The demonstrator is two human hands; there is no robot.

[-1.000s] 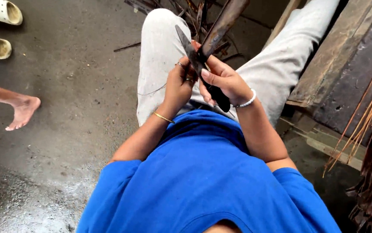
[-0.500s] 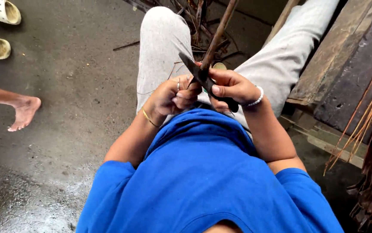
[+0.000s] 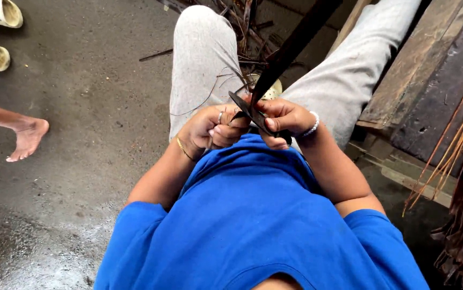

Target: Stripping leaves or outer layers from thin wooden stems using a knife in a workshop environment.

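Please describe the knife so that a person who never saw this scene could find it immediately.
Start at the blue shirt and go up to the two hands meeting above it. The dark, pointed metal knife lies between them, its handle in the right hand. Unlike the long dark strip rising from it, it is short and points left.

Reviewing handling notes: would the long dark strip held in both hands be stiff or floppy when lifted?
Probably fairly stiff: the dark strip runs straight up and away from the hands unsupported. Likely light, since the left hand pinches one end. The knife in the right hand crosses it.

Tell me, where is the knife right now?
The knife sits mid-frame in the right hand, its blade against the dark strip beside the left hand.
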